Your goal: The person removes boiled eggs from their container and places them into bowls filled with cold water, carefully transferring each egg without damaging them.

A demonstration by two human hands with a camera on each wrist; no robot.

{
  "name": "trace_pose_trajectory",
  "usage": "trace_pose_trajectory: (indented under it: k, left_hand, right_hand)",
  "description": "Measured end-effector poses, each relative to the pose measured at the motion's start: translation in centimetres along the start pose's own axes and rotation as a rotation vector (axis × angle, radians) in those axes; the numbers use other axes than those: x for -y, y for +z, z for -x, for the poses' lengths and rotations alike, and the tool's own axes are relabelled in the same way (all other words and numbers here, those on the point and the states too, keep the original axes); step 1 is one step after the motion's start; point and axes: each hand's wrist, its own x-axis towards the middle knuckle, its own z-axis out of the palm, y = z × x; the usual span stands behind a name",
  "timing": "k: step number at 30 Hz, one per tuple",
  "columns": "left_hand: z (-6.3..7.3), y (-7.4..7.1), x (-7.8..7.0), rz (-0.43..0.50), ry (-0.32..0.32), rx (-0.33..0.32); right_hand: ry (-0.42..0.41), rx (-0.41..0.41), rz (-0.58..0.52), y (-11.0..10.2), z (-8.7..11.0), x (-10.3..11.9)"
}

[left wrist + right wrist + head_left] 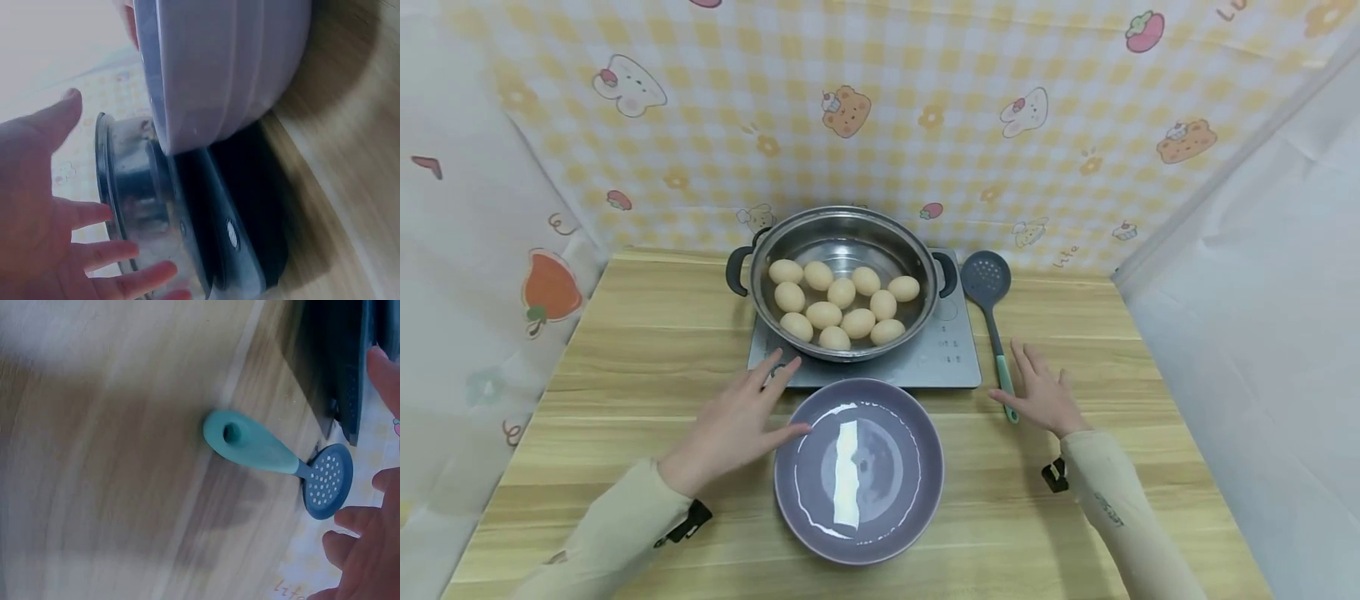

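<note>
My left hand (733, 425), fingers spread, hovers at the left rim of a purple bowl-like plate (917, 500) and in front of the cooktop. In the left wrist view its fingers (103, 253) are straight, with nothing in them. My right hand (1043, 398) is over the green handle end of a grey slotted skimmer (987, 279), fingers apart and holding nothing. The right wrist view shows the skimmer's handle (250, 440) lying free on the wood. A steel pot (842, 225) with black handles holds several pale eggs (859, 323).
The pot stands on a flat induction cooktop (951, 358) at the back of the wooden table (647, 350). Behind rises a yellow checked cloth (925, 75) with cartoon prints. White sheets (1262, 250) hang at both sides.
</note>
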Motion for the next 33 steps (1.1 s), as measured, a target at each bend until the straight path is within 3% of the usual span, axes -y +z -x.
trace_pose_trajectory:
  k: [6,14,24,33]
  left_hand:
    - [-0.8,1.3,-0.6,0.004,0.034,-0.052]
    - [-1.6,2.9,-1.1,0.089,-0.007,-0.021]
    - [-2.1,4.2,-0.9,0.057,0.038,-0.143]
    - [-2.6,5.1,-0.7,-0.024,0.070,-0.228]
  right_hand:
    - [0.007,-0.010,-0.033,1.0,-0.4,0.0]
    - [0.069,-0.017,-0.075,2.0,-0.9,0.2]
    - [0.154,0.025,-0.132,2.7,-1.4,0.5]
    - [0.183,0.004,-0.179,2.6,-2.2,0.6]
